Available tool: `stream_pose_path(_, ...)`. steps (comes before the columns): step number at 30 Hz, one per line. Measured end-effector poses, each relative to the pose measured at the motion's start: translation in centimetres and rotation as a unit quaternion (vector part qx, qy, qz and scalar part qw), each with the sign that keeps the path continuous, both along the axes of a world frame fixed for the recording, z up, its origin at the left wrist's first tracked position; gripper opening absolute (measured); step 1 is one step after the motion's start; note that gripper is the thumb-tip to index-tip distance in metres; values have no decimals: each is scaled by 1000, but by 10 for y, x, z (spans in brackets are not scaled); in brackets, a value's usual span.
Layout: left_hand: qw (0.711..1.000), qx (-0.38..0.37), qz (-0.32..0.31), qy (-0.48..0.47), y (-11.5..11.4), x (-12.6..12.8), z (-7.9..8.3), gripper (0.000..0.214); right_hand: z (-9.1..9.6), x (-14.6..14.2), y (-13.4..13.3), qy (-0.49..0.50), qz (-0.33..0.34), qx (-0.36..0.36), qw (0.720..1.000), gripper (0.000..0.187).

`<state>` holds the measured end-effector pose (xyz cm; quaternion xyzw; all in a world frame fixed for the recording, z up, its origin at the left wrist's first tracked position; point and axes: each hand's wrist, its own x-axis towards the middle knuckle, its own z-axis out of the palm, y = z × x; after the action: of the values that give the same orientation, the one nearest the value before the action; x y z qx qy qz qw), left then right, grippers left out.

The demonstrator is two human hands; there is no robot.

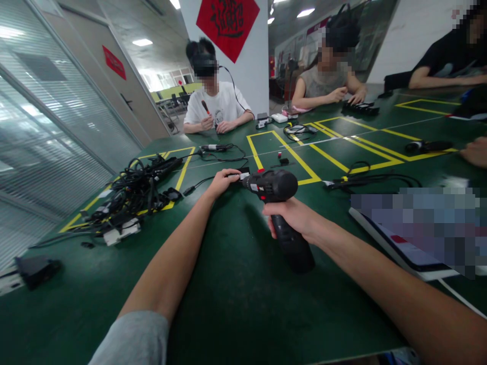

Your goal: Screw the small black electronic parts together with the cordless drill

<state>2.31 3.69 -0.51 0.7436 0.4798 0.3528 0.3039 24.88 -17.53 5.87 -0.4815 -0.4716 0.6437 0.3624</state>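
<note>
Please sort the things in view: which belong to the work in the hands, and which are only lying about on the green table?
In the work: left hand; right hand; black-and-red cordless drill; small white piece at its front.

Lying about: tangled black cables; looped thin black cable; small red-tipped black part.

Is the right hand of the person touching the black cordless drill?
Touching: the head view shows the right hand wrapped around the grip of the black cordless drill.

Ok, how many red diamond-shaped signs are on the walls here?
2: one sign on the white pillar, another on the door at left; more may be out of view.
</note>
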Motion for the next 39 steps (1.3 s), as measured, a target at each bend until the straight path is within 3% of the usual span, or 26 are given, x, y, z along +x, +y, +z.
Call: stream_pose_path(39, 1000, -2, -4, -7, 1, 0, 0, 35, 1, 0, 0, -2, 6, 1, 1000, 12)
